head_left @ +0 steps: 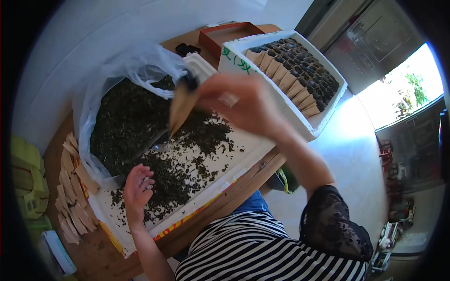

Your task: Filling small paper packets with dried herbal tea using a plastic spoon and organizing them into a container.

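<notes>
My right hand [242, 102], blurred, grips a small brown paper bag [182, 105] in the air; its upper end looks dark. Below it lies a heap of dark, dried leaf-like material [130, 119] inside a clear plastic bag [84, 130]. Loose flakes [168, 182] of it are strewn over a shallow white foam tray [242, 158]. Above the tray's near left part, my left hand [137, 191] is empty, its fingers slightly curled and apart. A shiny, flat object [160, 145], too unclear to name, lies at the heap's near edge.
At the right, a white foam box [235, 51] with green writing holds rows of paper bags [281, 75], many with dark tops. Flat paper bags [72, 207] are piled left of the tray on the wooden table [95, 260]. An orange-red box [214, 37] stands behind. Yellow-green containers [30, 175] are far left.
</notes>
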{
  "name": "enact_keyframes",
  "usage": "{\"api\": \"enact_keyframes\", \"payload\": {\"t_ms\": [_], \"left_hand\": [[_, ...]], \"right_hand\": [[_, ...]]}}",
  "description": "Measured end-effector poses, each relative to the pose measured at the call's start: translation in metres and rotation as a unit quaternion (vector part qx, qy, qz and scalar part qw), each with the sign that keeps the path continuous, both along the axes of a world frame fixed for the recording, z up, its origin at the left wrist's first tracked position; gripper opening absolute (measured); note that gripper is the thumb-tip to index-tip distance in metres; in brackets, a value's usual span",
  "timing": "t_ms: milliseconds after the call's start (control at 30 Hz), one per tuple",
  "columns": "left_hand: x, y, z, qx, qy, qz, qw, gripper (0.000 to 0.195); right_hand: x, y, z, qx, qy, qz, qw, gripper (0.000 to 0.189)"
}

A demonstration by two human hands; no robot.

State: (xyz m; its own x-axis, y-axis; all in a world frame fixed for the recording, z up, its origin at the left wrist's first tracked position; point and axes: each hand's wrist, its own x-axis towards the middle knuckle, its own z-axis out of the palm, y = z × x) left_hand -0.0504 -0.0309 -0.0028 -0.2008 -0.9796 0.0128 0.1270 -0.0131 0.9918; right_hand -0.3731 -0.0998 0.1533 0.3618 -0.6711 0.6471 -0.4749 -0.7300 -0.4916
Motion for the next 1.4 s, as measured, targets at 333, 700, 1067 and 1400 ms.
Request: {"api": "enact_keyframes", "payload": {"t_ms": [333,700,1067,1400], "left_hand": [[0.001,-0.006,0.0,0.014,-0.014,0.03,0.999,0.055],[0.009,-0.011,-0.005,-0.003,-0.003,0.074,0.997,0.05],[0.006,-0.009,0.001,-0.008,-0.021,0.071,0.997,0.055],[0.007,-0.013,0.0,-0.014,-0.021,0.052,0.998,0.055]], "right_hand": [[-0.205,-0.09,-0.005,-0.056,0.186,-0.374,0.907,0.015],[-0.225,-0.154,-0.09,0.151,0.181,-0.407,0.882,0.014],[-0.212,-0.143,-0.084,0.15,0.224,-0.391,0.88,0.019],[-0.205,-0.117,-0.06,0.071,0.2,-0.372,0.904,0.023]]}}
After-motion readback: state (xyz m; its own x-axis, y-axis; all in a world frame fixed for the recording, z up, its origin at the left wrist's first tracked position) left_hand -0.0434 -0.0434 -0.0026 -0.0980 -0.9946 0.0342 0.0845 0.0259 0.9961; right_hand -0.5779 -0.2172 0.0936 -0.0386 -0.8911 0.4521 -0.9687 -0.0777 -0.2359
